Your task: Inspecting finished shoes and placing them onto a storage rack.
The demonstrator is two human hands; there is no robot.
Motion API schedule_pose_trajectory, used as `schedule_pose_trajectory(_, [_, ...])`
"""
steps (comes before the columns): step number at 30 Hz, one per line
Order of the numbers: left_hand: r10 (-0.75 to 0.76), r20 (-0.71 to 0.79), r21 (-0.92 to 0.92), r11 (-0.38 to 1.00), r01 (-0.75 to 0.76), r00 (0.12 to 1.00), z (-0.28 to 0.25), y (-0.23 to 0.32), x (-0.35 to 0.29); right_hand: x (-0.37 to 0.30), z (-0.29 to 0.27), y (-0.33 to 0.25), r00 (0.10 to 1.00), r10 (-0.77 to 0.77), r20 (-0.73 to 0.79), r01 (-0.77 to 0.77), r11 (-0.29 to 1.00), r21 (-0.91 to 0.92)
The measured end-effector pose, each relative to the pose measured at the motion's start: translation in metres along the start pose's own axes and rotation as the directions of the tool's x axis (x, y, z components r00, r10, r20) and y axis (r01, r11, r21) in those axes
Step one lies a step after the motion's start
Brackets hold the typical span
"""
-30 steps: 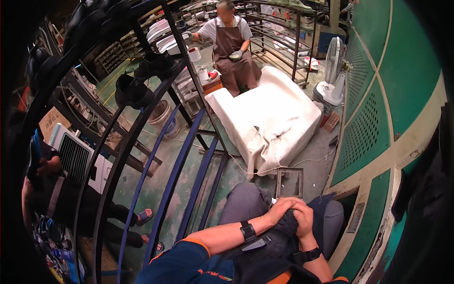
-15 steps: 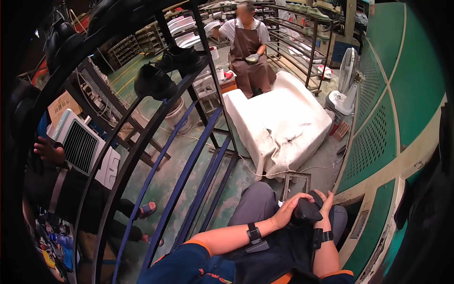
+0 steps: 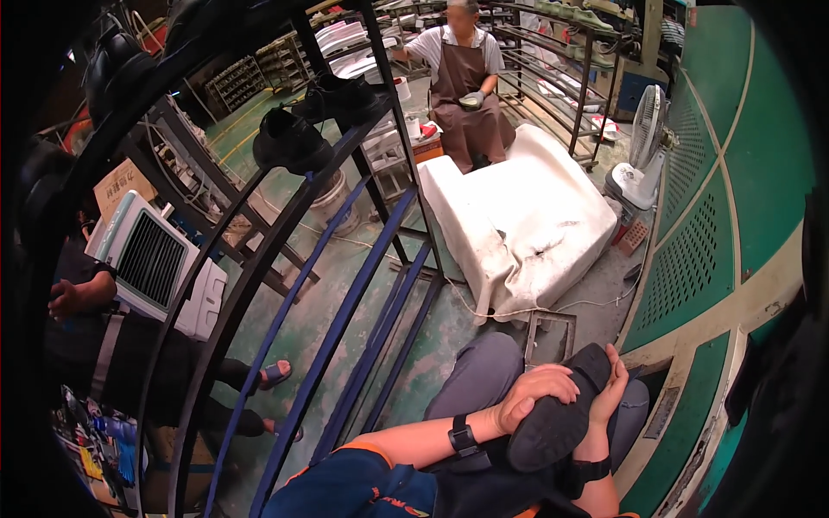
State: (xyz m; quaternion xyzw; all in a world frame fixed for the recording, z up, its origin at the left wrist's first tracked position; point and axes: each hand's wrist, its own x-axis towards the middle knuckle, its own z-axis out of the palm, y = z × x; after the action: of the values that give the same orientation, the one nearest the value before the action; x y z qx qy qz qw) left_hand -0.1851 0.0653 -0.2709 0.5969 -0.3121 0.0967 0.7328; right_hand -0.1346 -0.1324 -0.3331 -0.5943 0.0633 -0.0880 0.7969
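A black shoe [image 3: 553,427] lies over my lap, tilted, with its dark sole turned up toward me. My left hand [image 3: 537,395] is closed over the shoe's left side, its fingers bent across the narrow middle of the sole. Along the opposite side, my right hand [image 3: 606,399] grips the shoe with its fingers pointing up past the far end. The palm of that hand is partly hidden behind the shoe. Both wrists wear black straps.
At my left stands a metal rack with blue bars [image 3: 345,319] and black shoes [image 3: 289,147] on top. Ahead are a white-covered block [image 3: 527,220], a seated co-worker in a brown apron [image 3: 466,86] and a fan [image 3: 643,151]. A green panelled machine [image 3: 691,250] borders my right.
The shoe has turned so its whole sole now shows. My left hand has shifted onto the sole, and the right hand has moved along the side. My view has shifted slightly.
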Motion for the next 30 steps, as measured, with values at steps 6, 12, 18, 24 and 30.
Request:
schedule_pose_trajectory(6, [-0.803, -0.03, -0.346, 0.566, 0.748, 0.595, 0.01, 0.063, -0.043, -0.009, 0.015, -0.019, 0.998, 0.059, 0.003, -0.059, 0.977, 0.206])
schedule_pose_trajectory(12, [-0.848, 0.228, -0.713, 0.189, 0.675, 0.478, 0.016, 0.083, -0.067, -0.004, -0.005, 0.027, 0.905, 0.35, 0.243, -0.363, 0.932, 0.013])
schedule_pose_trajectory(18, [-0.479, 0.338, -0.697, 0.45, 0.558, 0.81, -0.004, 0.11, -0.054, -0.036, -0.01, -0.02, 0.698, 0.532, 0.48, -0.651, 0.751, 0.113])
schedule_pose_trajectory(24, [-0.41, 0.02, -0.39, 0.836, 0.385, 0.912, -0.043, 0.133, -0.038, -0.072, -0.045, -0.033, 0.495, 0.561, 0.664, -0.868, 0.346, 0.355])
schedule_pose_trajectory(30, [-0.601, -0.204, -0.5, 0.742, 0.446, 0.773, -0.038, 0.129, -0.055, 0.064, 0.1, -0.061, 0.691, 0.245, 0.68, -0.642, 0.641, 0.421])
